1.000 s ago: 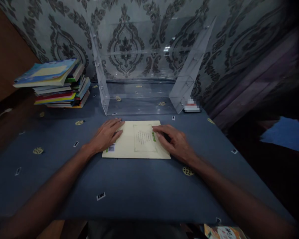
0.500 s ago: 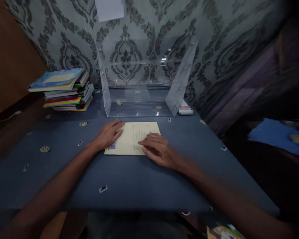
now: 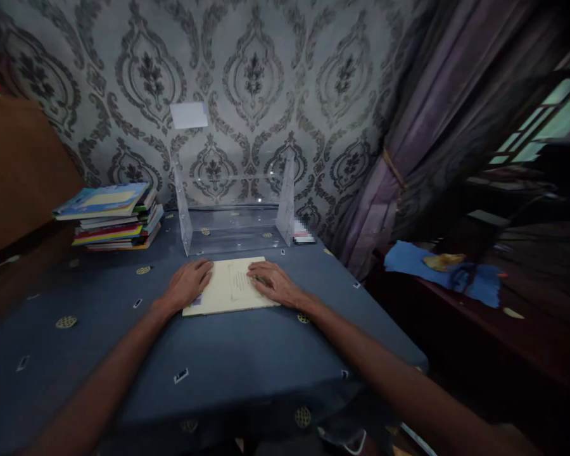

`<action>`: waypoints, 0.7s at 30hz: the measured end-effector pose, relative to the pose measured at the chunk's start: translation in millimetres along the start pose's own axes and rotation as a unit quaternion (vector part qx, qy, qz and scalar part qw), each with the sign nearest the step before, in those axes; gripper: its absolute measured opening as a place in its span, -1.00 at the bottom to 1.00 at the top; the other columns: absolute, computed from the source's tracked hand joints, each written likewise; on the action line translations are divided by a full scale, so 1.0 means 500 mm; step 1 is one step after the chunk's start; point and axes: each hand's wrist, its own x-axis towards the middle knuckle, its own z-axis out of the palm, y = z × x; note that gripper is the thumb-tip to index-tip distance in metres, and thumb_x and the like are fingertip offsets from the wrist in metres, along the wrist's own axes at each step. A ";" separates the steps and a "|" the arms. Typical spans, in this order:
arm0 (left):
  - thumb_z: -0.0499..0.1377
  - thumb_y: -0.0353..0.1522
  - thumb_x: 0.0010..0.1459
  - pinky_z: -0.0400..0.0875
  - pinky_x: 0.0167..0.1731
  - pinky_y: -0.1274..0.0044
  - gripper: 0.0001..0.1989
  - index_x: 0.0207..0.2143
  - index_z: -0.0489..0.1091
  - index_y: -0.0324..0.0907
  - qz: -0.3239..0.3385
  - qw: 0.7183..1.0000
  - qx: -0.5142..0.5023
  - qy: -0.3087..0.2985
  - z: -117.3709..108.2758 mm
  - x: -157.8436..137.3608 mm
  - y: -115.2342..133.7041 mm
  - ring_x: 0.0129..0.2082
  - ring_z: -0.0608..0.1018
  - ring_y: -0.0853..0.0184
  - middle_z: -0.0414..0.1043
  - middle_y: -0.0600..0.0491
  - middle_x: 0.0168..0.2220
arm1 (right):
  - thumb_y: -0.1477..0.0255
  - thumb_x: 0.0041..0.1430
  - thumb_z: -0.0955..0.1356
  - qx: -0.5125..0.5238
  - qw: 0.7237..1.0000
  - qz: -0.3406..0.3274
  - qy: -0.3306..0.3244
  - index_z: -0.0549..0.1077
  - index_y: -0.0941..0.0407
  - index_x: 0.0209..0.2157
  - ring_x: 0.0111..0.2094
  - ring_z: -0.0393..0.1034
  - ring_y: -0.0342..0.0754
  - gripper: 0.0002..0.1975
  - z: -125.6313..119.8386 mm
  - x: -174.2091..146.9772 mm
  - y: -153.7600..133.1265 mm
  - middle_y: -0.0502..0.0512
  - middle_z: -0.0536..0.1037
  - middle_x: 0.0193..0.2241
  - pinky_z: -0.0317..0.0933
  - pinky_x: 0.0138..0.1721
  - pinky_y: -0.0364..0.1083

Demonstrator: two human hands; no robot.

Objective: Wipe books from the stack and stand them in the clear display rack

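A thin cream-coloured book (image 3: 220,290) lies flat on the table, its printed, framed block of text facing up. My left hand (image 3: 187,282) rests on the book's left edge, fingers stretched out and partly over a small barcode patch. On the right part of the book lies my right hand (image 3: 275,283), its fingers extended and slightly bent over the edge of the text. Neither hand is wrapped round the book. Behind it stands a clear acrylic rack (image 3: 235,237) with transparent side panels.
At the left back is a stack of books (image 3: 109,221), a blue one on top. The table (image 3: 237,361) has a dark blue patterned cloth. Right of the rack sits a small blurred item (image 3: 304,233). Farther right, a blue cloth (image 3: 408,259) lies on a dark surface beside a curtain (image 3: 418,139).
The head view has tilted up and turned right, showing more wall and curtain. My right hand has shifted slightly toward the book's right edge; my left hand stays on its left side.
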 end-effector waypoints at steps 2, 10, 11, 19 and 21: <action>-0.09 -0.27 0.39 0.43 0.10 0.22 -0.60 0.06 0.44 -0.19 -0.001 1.000 -0.003 0.011 0.005 0.000 -0.002 0.10 0.50 0.10 0.47 -0.17 0.09 | 0.36 0.29 0.30 -0.003 1.000 0.015 0.009 0.54 0.12 -0.02 0.16 0.39 0.11 -0.70 0.004 -0.001 0.011 0.27 0.56 0.05 0.19 0.23 0.19; -0.04 -0.33 0.38 0.44 0.08 0.26 -0.66 0.05 0.43 -0.18 -0.012 1.000 -0.014 0.009 0.011 0.003 0.001 0.04 0.52 0.15 0.48 -0.13 0.06 | 0.31 0.29 0.29 -0.001 0.999 0.008 0.033 0.54 0.06 -0.02 0.14 0.41 0.15 -0.70 0.010 0.000 0.031 0.24 0.57 0.04 0.22 0.20 0.24; -0.04 -0.33 0.38 0.44 0.08 0.26 -0.66 0.05 0.43 -0.19 -0.015 1.000 -0.013 0.006 0.009 0.002 0.002 0.04 0.52 0.15 0.48 -0.13 0.06 | 0.31 0.30 0.29 0.000 0.999 0.006 0.032 0.54 0.06 -0.02 0.14 0.41 0.14 -0.70 0.010 0.001 0.032 0.24 0.57 0.04 0.22 0.20 0.24; -0.03 -0.34 0.39 0.42 0.10 0.29 -0.68 0.06 0.41 -0.20 -0.020 0.999 -0.029 0.002 0.005 -0.002 0.002 0.08 0.50 0.16 0.47 -0.12 0.08 | 0.28 0.28 0.29 0.010 1.000 0.019 0.013 0.56 0.09 -0.05 0.13 0.42 0.18 -0.68 0.007 0.006 0.032 0.26 0.56 0.05 0.25 0.17 0.26; -0.02 -0.35 0.38 0.42 0.10 0.29 -0.68 0.06 0.41 -0.19 -0.024 0.999 -0.031 0.003 0.008 -0.001 0.000 0.08 0.50 0.16 0.47 -0.12 0.08 | 0.27 0.28 0.29 0.010 1.000 0.019 0.016 0.56 0.08 -0.06 0.12 0.43 0.19 -0.68 0.008 0.006 0.033 0.26 0.56 0.05 0.25 0.17 0.27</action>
